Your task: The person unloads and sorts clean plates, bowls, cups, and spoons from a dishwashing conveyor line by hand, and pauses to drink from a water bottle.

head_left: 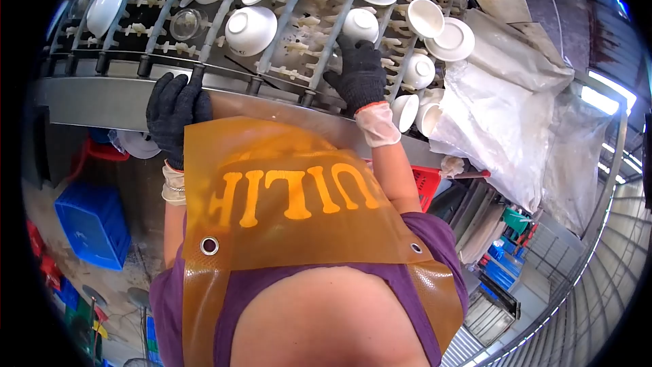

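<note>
My left hand [178,112], in a dark glove, rests on the metal front edge [102,102] of a pegged conveyor, its fingers bent over the rim near a bar end. My right hand [361,75], gloved the same way, reaches over the conveyor bars with its fingers at the near side of a small upturned white bowl [360,25]. Whether the fingertips grip that bowl is hard to see. Upturned white bowls [250,30] sit among the pegs on both sides. To the right of my right hand lie another small bowl [419,71] and a tilted one [405,113].
White plates [449,39] and clear plastic sheeting [502,109] lie at the conveyor's right end. A blue crate [93,225] stands on the floor at the left. Part of a red basket [424,187] shows beside my right arm.
</note>
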Available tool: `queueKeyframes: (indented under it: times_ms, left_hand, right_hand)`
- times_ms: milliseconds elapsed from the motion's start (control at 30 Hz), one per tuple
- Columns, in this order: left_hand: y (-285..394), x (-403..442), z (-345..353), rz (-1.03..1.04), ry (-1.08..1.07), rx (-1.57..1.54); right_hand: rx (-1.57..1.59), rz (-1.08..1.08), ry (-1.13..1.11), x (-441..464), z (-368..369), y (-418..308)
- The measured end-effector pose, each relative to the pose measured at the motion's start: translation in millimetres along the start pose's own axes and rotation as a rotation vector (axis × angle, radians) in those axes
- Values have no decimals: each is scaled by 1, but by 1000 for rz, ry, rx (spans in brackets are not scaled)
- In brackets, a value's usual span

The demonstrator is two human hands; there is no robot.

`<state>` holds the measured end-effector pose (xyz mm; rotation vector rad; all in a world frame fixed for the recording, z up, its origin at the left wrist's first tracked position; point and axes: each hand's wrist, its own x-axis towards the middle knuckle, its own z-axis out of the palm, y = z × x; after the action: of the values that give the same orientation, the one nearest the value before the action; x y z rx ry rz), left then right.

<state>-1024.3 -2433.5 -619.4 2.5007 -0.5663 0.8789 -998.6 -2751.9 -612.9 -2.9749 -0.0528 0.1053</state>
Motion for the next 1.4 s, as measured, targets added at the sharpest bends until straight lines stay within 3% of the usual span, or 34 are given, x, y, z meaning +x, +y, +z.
queueKeyframes:
  times_ms: [133, 200, 233, 300, 333, 367, 467, 533, 567, 600, 667, 700, 733, 833, 900, 933, 967, 1033, 1067, 1167, 1200, 1233, 1300, 1367, 1400]
  left_hand:
    - [8, -1, 0, -22, -30, -9]
    - [10, -3, 4, -45, -4, -44]
    - [12, -1, 4, -51, 5, -30]
    - [20, 3, 3, -43, 26, -24]
    - [21, 1, 3, -39, 17, -33]
    - [20, -1, 5, -21, -12, -16]
    - [15, -9, 11, 35, -30, -19]
    - [19, -7, 12, 39, -32, 1]
    - [21, -6, 12, 41, -22, 2]
    - [23, -6, 13, 36, -16, -1]
    - [23, -6, 17, 80, 15, -48]
    - [21, -6, 19, 99, 11, -61]
    - [19, -7, 19, 117, -6, -62]
    - [28, 1, 18, 144, 10, -49]
    - [33, 0, 18, 110, -21, -57]
    - [32, -2, 21, 118, 9, -51]
    - [31, -5, 24, 122, -2, -59]
    - [29, -10, 30, 146, 23, -78]
    - [29, -11, 33, 142, 26, -73]
    - [34, -14, 32, 119, 7, -54]
    - [39, -10, 31, 136, 4, -7]
    - [43, -8, 32, 158, -1, 31]
    - [31, -18, 40, 237, -7, 26]
    - [33, -19, 45, 311, 1, 35]
    - [35, -19, 44, 304, -22, 36]
  right_hand:
    - [-108, -37, -44, 6, -12, -2]
    - [-109, -7, -292, 15, -27, -2]
    - [-111, -24, -287, 18, -32, -6]
    - [430, 13, 43, 8, -38, -13]
    - [683, -177, 350, 7, -24, -19]
    - [908, -207, 393, 8, -12, -28]
    - [772, -273, 356, 12, 20, -26]
    - [404, -420, 328, 20, 20, -10]
    - [533, -364, 406, 25, 10, 10]
    - [482, -169, 521, 35, 10, 35]
    - [145, -65, 624, 55, -3, 94]
    - [-205, -56, 683, 68, 19, 139]
    - [-373, 29, 484, 68, 22, 163]
    - [-149, 75, 248, 75, -10, 175]
    - [936, 300, 292, 63, -17, 168]
    - [1113, 417, 240, 56, -26, 161]
    - [1114, 431, 240, 45, -22, 165]
    - [454, 289, 505, 21, -13, 174]
    - [295, 332, 467, 3, -18, 166]
    - [342, 393, 331, -66, -9, 131]
    - [141, 228, 372, -87, 15, 129]
    - [192, 342, 157, -102, 17, 113]
    - [420, 397, 150, -116, 21, 100]
    - [596, 359, 254, -117, 1, 92]
    - [644, 221, 401, -119, 18, 106]
